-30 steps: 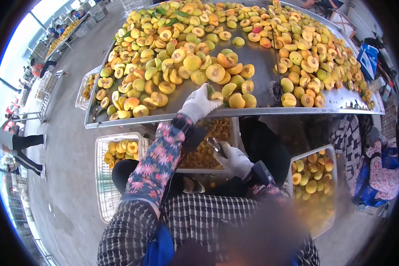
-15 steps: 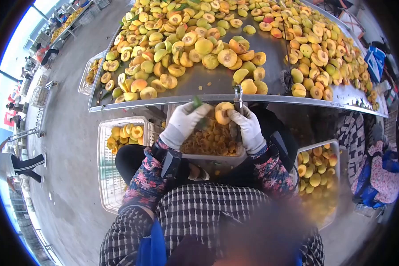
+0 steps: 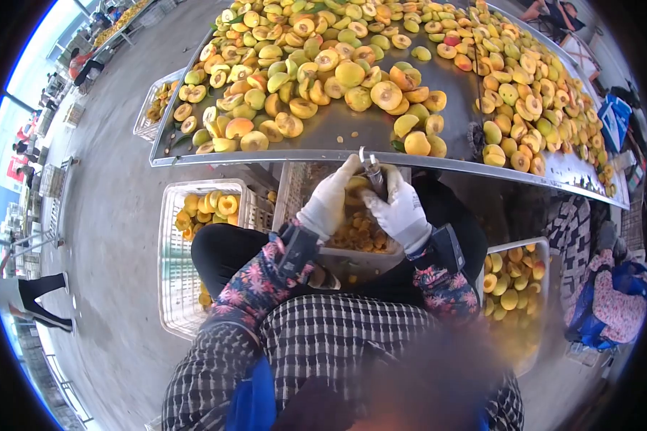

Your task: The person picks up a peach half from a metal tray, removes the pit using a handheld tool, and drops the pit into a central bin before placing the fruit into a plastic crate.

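Note:
In the head view, my left hand (image 3: pixel 330 203) wears a white glove and is closed on a halved peach (image 3: pixel 355 188), partly hidden by the fingers. My right hand (image 3: pixel 404 215), gloved too, grips a metal pitting tool (image 3: pixel 372 167) with a curved loop at its upper end. Its fingertips meet the fruit's right side. Both hands are just in front of the metal table's edge (image 3: pixel 266 156). Below them sits a crate (image 3: pixel 370 237) of brownish peach scraps. Whether the tool's lower part touches the fruit is hidden.
Halved peaches (image 3: pixel 295 86) are heaped on the table, with another heap (image 3: pixel 528 100) at right. White baskets of peaches stand left (image 3: pixel 167 266) and right (image 3: pixel 546 287) of my legs. A person (image 3: pixel 611 294) sits at far right; another person (image 3: pixel 39 298) walks at left.
My left hand has moved right to the peach half and taken hold of it; the green leaf it held is out of sight. My right hand keeps the tool, now tilted left.

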The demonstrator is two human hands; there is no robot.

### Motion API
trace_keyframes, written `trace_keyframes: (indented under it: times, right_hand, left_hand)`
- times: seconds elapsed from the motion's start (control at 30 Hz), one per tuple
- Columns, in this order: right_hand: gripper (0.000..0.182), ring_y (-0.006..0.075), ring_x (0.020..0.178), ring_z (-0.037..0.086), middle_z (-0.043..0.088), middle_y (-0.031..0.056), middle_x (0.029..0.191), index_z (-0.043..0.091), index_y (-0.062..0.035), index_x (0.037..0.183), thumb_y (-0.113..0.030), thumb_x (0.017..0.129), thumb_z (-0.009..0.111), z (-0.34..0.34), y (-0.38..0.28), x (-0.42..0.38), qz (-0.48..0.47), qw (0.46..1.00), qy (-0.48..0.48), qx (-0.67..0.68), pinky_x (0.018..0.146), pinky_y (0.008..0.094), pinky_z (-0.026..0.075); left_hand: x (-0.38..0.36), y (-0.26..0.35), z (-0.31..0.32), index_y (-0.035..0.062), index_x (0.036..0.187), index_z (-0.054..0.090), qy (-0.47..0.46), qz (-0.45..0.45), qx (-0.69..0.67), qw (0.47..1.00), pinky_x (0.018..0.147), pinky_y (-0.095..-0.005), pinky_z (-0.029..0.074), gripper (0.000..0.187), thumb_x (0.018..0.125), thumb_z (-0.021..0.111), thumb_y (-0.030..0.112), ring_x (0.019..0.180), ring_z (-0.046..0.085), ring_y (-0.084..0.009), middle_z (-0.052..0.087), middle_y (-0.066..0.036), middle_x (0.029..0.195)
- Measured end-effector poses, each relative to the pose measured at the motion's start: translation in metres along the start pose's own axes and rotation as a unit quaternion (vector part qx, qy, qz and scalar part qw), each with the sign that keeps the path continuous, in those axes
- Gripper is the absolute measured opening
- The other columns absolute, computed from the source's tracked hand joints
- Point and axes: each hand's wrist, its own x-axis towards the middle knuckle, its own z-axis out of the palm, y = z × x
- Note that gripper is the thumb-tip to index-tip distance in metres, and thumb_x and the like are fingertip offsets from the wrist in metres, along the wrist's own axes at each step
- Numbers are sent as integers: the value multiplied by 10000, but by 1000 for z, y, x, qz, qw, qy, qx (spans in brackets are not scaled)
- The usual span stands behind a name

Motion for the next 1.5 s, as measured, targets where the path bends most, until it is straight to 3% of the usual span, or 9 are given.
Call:
trace_keyframes:
  times: [0.07,0.1,0.2,0.33,0.53,0.77,0.93,1.17,1.5]
  right_hand:
    - [312,355,828,640,644,183,880,501,-30,1178,-166,915,598,-4,-9,-5,-25,998,48,21,710,395,500]
    - [304,387,812,634,640,200,863,503,-37,1170,-186,920,593,-6,-14,-8,-38,996,71,31,694,411,500]
    - [274,403,745,630,642,188,825,505,-43,1123,-227,932,575,-8,-17,-24,43,998,-17,-33,640,430,497]
    - [252,422,697,614,626,210,771,487,-31,1089,-154,896,592,3,-7,-26,-8,986,5,-166,588,462,482]
    - [312,434,695,606,619,232,756,464,-23,1113,-180,875,592,3,-4,-28,-22,973,-28,-229,582,496,481]
    - [303,438,686,603,616,232,747,462,-23,1112,-189,888,580,11,5,-32,-12,973,-17,-229,574,495,479]
    - [354,405,762,634,645,224,872,449,-6,1126,-218,873,578,10,-3,-34,50,973,-73,-212,675,488,498]
    - [383,428,756,626,639,241,820,424,9,1145,-203,864,575,10,-2,-32,34,967,-94,-235,664,497,490]
    - [377,457,773,613,637,265,812,436,28,1177,-214,907,539,2,-9,-28,47,981,-148,-119,668,497,477]
  left_hand:
    - [5,-6,-1,36,1159,588,81,-16,-69,994,783,-334,498,469,972,498,457,803,587,-175,637,-46,917]
    - [9,-10,-7,62,1125,604,42,36,-124,991,822,-357,501,418,979,492,438,851,597,-204,630,-72,977]
    - [11,-10,-1,68,1140,592,105,82,-185,974,864,-397,501,411,981,488,433,945,594,-249,612,-97,1060]
    - [11,-11,-1,37,1180,563,38,81,-162,983,903,-436,503,444,978,491,426,1040,573,-318,595,-132,1110]
    - [9,-7,-4,21,1138,574,6,57,-121,991,865,-432,524,420,972,518,403,976,603,-316,615,-132,1041]
    - [8,-5,2,24,981,593,68,46,-120,989,794,-433,545,422,955,535,441,889,619,-310,619,-138,960]
    - [5,-5,9,28,920,575,94,38,-132,986,759,-416,555,429,963,516,451,863,621,-300,617,-135,927]
    - [-4,-5,16,35,907,574,93,94,-54,990,732,-371,556,425,976,492,446,844,636,-262,621,-126,907]
    - [-3,-4,10,21,873,618,122,96,109,982,620,-303,522,503,988,442,478,693,648,-209,659,-121,813]
